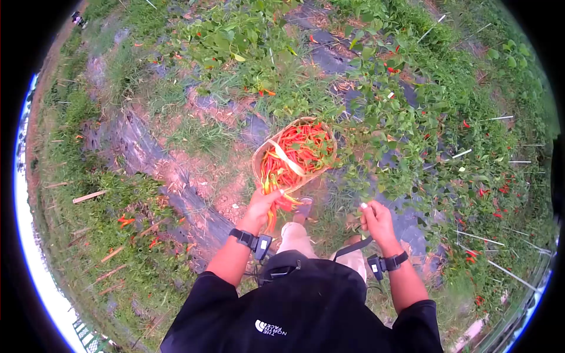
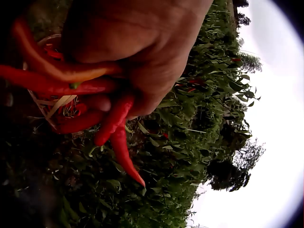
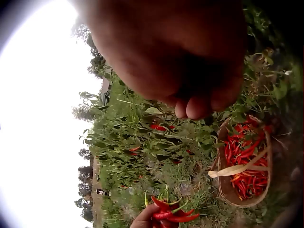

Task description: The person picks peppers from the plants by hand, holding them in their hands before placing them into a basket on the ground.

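Note:
A bunch of red chili peppers (image 2: 124, 154) is gripped in my left hand (image 1: 261, 208), just in front of the basket's near rim. Their tips and green stems stick out past the fingers in both wrist views. The woven basket (image 3: 221, 186) holds a heap of red chilies (image 1: 306, 144), with a pale flat handle (image 1: 286, 157) across the top. To the right of the basket, apart from it, my right hand (image 1: 378, 223) is raised with fingers curled inward. No chili shows in it, and its palm is hidden in the right wrist view.
Leafy chili plants (image 1: 424, 129) with scattered red fruit grow on the right and far side. Dark plastic sheeting (image 1: 138, 138) covers ground on the left. Thin stakes (image 1: 479, 237) stand among plants at right, and wooden ones (image 1: 89, 197) at left.

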Demonstrator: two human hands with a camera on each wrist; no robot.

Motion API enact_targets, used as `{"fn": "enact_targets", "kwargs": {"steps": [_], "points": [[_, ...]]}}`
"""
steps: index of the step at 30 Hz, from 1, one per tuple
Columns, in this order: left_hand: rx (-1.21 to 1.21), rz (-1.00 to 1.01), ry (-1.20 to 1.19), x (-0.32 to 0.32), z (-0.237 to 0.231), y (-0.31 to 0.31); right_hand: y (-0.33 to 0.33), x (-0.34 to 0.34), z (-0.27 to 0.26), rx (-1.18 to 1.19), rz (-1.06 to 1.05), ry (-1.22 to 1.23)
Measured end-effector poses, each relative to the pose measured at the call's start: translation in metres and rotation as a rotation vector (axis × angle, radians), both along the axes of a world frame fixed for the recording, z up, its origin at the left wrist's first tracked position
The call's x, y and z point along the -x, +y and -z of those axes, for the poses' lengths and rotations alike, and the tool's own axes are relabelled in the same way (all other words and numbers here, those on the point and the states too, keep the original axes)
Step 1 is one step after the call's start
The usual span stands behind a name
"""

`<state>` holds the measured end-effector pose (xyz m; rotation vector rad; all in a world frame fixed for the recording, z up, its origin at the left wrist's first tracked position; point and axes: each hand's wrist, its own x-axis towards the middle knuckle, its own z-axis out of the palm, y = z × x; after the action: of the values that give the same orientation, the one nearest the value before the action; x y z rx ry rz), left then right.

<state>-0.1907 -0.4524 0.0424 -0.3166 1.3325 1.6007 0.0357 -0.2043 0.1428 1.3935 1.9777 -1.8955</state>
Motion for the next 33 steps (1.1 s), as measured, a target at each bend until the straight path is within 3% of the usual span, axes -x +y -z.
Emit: {"fn": "enact_targets", "kwargs": {"steps": [4, 6, 8, 14, 16, 18, 19, 20, 23, 25, 27, 28, 29, 30, 32, 33], "points": [[0.203, -0.111, -0.027, 0.03, 0.112, -0.029, -0.024, -0.048, 0.004, 0.041, 0.036, -0.104], [0.339, -0.075, -0.008, 0.045, 0.165, -0.039, -0.039, -0.073, 0.002, 0.073, 0.067, -0.17], [0.446, -0.038, 0.052, 0.056, 0.189, -0.031, -0.051, -0.097, -0.001, 0.094, 0.106, -0.228], [0.378, -0.173, -0.004, 0.075, 0.257, 0.017, -0.064, -0.131, -0.004, 0.103, 0.215, -0.388], [0.415, -0.123, -0.088, 0.077, 0.227, 0.026, -0.065, -0.13, -0.004, 0.08, 0.22, -0.376], [0.482, 0.047, 0.022, 0.08, 0.21, 0.029, -0.063, -0.122, -0.003, 0.085, 0.201, -0.366], [0.37, 0.097, 0.073, 0.082, 0.223, 0.02, -0.062, -0.119, -0.003, 0.088, 0.189, -0.362], [0.262, -0.009, 0.173, 0.086, 0.234, 0.012, -0.061, -0.117, 0.0, 0.083, 0.186, -0.336], [0.349, -0.072, 0.312, 0.125, 0.159, 0.033, -0.056, -0.114, 0.008, -0.011, 0.087, -0.252], [0.11, -0.186, 0.472, 0.159, 0.113, 0.046, -0.053, -0.116, 0.01, -0.059, 0.052, -0.265], [0.089, -0.249, 0.621, 0.191, 0.043, 0.074, -0.05, -0.132, 0.024, -0.107, 0.027, -0.281], [0.043, -0.245, 0.698, 0.206, 0.02, 0.086, -0.049, -0.154, 0.039, -0.372, -0.107, -0.299], [-0.006, -0.239, 0.769, 0.218, 0.004, 0.098, -0.049, -0.169, 0.046, -0.637, -0.239, -0.323], [-0.013, -0.227, 0.771, 0.223, -0.005, 0.105, -0.052, -0.176, 0.043, -0.637, -0.225, -0.326], [0.009, 0.03, 0.985, 0.23, -0.02, 0.117, -0.058, -0.19, 0.035, -0.518, -0.043, -0.489], [-0.058, 0.065, 0.934, 0.228, -0.022, 0.122, -0.062, -0.209, 0.043, -0.597, -0.067, -0.542]]}}
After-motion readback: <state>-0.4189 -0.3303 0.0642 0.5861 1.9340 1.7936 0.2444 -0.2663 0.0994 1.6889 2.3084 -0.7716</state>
